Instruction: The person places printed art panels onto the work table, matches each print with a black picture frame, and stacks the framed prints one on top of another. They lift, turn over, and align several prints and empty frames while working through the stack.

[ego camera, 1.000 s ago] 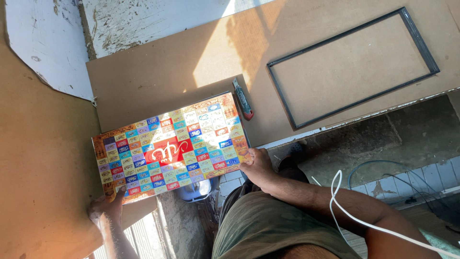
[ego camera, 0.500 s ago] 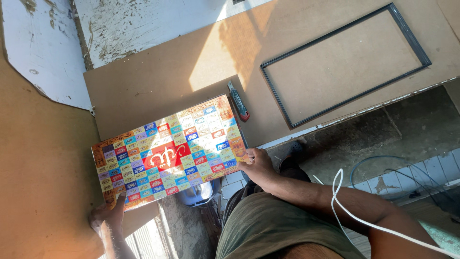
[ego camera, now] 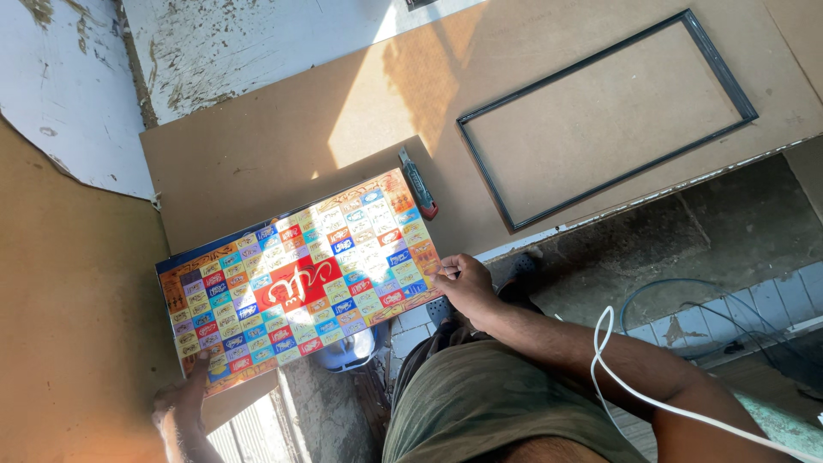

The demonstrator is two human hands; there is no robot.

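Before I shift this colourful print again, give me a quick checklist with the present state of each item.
1. Left hand on the print: ok, fingers rest on the near left corner of the colourful print.
2. Right hand on the print: ok, fingertips touch its right edge.
3. Print lying flat on its brown backing board: cannot tell; the board shows along the far edge only.
4. Utility knife clear of the print: not ok, it lies right against the far right corner.
5. Dark frame out of the way: ok, it lies apart to the right, with nothing inside it.
6. White cable clear of the hands: ok, it loops over the right forearm, behind the hand.
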